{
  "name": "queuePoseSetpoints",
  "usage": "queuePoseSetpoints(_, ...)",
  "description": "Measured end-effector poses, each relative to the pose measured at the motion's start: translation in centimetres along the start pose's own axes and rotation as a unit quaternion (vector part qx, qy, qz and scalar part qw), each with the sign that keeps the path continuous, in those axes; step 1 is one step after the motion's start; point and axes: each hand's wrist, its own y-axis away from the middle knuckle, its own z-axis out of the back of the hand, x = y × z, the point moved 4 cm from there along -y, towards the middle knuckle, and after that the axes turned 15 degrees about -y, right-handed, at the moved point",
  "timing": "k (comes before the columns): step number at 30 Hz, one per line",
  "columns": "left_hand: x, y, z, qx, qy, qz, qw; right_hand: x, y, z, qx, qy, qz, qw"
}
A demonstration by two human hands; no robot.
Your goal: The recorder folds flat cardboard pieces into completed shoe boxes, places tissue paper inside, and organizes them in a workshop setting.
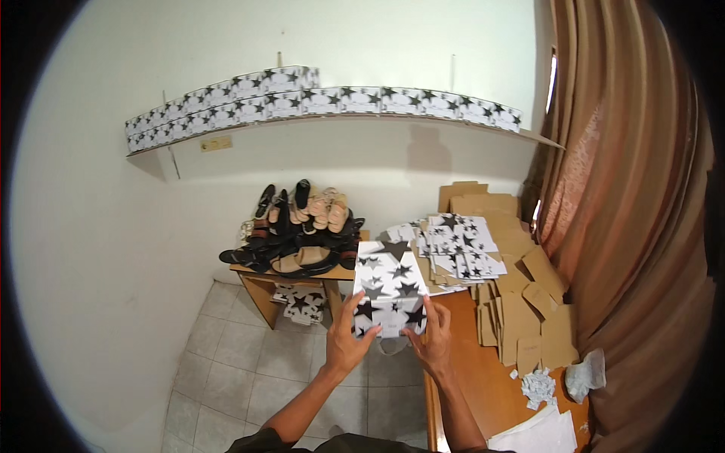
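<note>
A white cardboard box (389, 283) printed with black and grey stars is held up in front of me, its lid down. My left hand (349, 337) grips its near left corner, thumb on the front face. On the opposite corner my right hand (432, 336) holds it the same way. Behind the box, to the right, a pile of flat star-printed box sheets (462, 245) lies on the wooden table (461, 332). To the left, a heap of sandals and shoes (302, 234) covers a small wooden table.
Star-printed boxes (340, 100) line a wall shelf (544, 140). Flat brown cardboard pieces (521, 325) spread along the table's right side, near small white packets (538, 387), a plastic bag (585, 375) and white paper (540, 432). A brown curtain (627, 226) hangs at right.
</note>
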Motion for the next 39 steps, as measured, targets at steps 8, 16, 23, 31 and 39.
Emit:
queuePoseSetpoints(8,4.6,-10.8,10.1,-0.072,0.025,-0.058,0.995,5.8,-10.7,-9.3,-0.029,-0.021,0.140,0.990)
queuePoseSetpoints(16,5.2,-19.4,18.5,-0.152,0.050,-0.138,0.977,11.4,-20.0,-14.2,-0.091,0.004,0.259,0.962)
queuePoseSetpoints(23,4.9,-26.6,19.8,-0.180,0.153,-0.147,0.961,12.6,-28.3,-15.7,-0.119,-0.002,0.337,0.934)
queuePoseSetpoints(31,4.1,-38.7,19.3,-0.295,0.008,-0.231,0.927,9.9,-41.4,-15.9,-0.167,-0.001,0.384,0.908)
queuePoseSetpoints(39,5.6,-51.1,16.8,-0.310,-0.011,-0.283,0.908,5.1,-52.5,-17.4,-0.183,-0.043,0.407,0.894)
